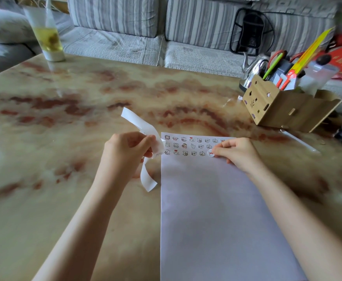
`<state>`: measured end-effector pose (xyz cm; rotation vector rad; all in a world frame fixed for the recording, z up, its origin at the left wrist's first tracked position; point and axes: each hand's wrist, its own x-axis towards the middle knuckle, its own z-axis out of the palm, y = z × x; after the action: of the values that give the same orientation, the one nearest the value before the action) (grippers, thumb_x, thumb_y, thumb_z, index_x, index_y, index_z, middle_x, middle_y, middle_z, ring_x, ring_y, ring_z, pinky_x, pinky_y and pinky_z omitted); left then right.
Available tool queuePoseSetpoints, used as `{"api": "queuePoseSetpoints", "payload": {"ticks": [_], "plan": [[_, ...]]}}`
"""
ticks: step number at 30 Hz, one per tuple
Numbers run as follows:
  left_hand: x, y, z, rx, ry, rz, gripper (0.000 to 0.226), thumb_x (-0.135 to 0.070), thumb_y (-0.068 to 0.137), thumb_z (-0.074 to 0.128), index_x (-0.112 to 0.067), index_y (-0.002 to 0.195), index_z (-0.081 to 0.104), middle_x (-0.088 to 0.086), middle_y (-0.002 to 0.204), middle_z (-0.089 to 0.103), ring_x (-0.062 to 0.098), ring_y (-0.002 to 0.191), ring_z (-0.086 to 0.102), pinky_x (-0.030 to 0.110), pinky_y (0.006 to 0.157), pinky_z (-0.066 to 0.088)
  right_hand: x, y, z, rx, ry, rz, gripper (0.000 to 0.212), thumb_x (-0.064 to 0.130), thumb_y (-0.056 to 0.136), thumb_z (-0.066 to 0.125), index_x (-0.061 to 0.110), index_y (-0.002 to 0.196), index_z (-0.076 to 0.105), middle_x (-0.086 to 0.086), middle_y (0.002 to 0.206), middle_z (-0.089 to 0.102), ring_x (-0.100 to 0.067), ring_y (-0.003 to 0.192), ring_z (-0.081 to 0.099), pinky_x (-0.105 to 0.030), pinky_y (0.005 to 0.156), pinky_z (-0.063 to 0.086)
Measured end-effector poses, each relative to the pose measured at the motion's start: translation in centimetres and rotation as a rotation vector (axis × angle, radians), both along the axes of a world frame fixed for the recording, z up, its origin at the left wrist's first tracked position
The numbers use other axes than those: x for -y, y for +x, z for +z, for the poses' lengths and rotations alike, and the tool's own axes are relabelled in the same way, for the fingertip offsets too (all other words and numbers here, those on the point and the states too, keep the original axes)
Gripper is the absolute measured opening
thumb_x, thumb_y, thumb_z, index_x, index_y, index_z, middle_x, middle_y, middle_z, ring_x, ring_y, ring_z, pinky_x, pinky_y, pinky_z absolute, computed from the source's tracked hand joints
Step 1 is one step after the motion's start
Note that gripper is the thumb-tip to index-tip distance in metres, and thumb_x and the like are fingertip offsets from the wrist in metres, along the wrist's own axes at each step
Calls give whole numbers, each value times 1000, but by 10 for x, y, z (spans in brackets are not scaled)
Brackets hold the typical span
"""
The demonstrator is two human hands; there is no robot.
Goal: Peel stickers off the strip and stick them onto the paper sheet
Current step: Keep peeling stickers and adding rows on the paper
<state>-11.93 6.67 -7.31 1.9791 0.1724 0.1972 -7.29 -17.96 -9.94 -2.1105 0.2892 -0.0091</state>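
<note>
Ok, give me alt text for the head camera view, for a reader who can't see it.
A person's right hand pinches a round sticker against a white paper sheet, at the end of the third row of cartoon stickers, while the left hand holds the curling strip beside it. The sheet lies on a marbled table with a wooden pen box.
</note>
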Motion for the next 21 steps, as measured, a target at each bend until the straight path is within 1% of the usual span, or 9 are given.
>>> {"api": "queuePoseSetpoints", "payload": {"ticks": [4, 7, 10, 11, 14, 16, 18, 20, 21], "plan": [[1, 0, 1, 4, 4, 2, 22, -27, 88, 59, -16, 77, 74, -2, 70, 72, 24, 74, 68, 27, 73, 51, -2, 1, -2, 15, -19, -7, 11, 11, 76, 72, 14, 66, 69, 1, 66, 67, -12, 52, 42, -22, 52, 34], [-1, -1, 1, 6, 12, 1, 23, -28, 88, 59, -17, 75, 73, -2, 68, 72, 22, 71, 68, 22, 68, 50, -1, 1, -3, 26, -17, 3, 12, 11, 75, 72, 15, 64, 68, 0, 65, 67, -13, 53, 43, -22, 53, 35], [-1, -1, 0, 1, 0, 1, 23, -29, 88, 59, -17, 74, 73, -2, 68, 72, 21, 71, 68, 23, 69, 50, 0, 3, -7, 29, -40, 10, 8, 13, 73, 74, 15, 66, 71, -8, 72, 70, -16, 60, 50, -24, 61, 37], [-1, -2, 1, -1, -1, 1, 23, -29, 89, 59, -17, 75, 73, -2, 68, 72, 21, 71, 67, 23, 68, 49, 1, 3, -8, 32, -48, 8, 8, 13, 73, 74, 15, 67, 71, -8, 73, 71, -16, 63, 52, -25, 62, 37], [0, -2, 1, 0, -6, 0, 23, -28, 88, 59, -16, 75, 74, -1, 69, 72, 21, 72, 67, 26, 70, 50, 1, 3, -9, 27, -55, 10, 10, 13, 75, 74, 16, 67, 69, -1, 63, 63, -15, 60, 49, -22, 52, 33], [-1, -2, 0, 2, -5, -2, 23, -28, 89, 59, -16, 76, 74, 0, 70, 72, 19, 67, 65, 22, 68, 50, 2, 2, -9, 28, -55, 19, 11, 13, 76, 74, 17, 68, 68, 3, 59, 58, -13, 56, 46, -21, 49, 31], [-1, -2, 0, 0, -3, -3, 23, -29, 89, 59, -17, 76, 74, -2, 69, 72, 12, 61, 62, 15, 62, 47, 3, 3, -10, 29, -50, 27, 11, 13, 76, 75, 17, 69, 67, 4, 57, 56, -13, 56, 46, -22, 50, 31], [-2, -2, -1, 0, -10, -6, 22, -29, 88, 59, -18, 76, 74, -2, 68, 72, 13, 63, 64, 18, 65, 49, 4, 4, -11, 32, -51, 32, 12, 14, 76, 76, 17, 75, 65, 3, 60, 54, -14, 59, 47, -24, 53, 33], [-2, -1, -1, 1, -12, -7, 22, -29, 88, 59, -18, 75, 73, -2, 68, 72, 13, 63, 64, 18, 66, 49, 5, 5, -11, 36, -45, 29, 16, 14, 76, 77, 17, 81, 62, 3, 63, 55, -14, 61, 50, -25, 57, 35]]}}
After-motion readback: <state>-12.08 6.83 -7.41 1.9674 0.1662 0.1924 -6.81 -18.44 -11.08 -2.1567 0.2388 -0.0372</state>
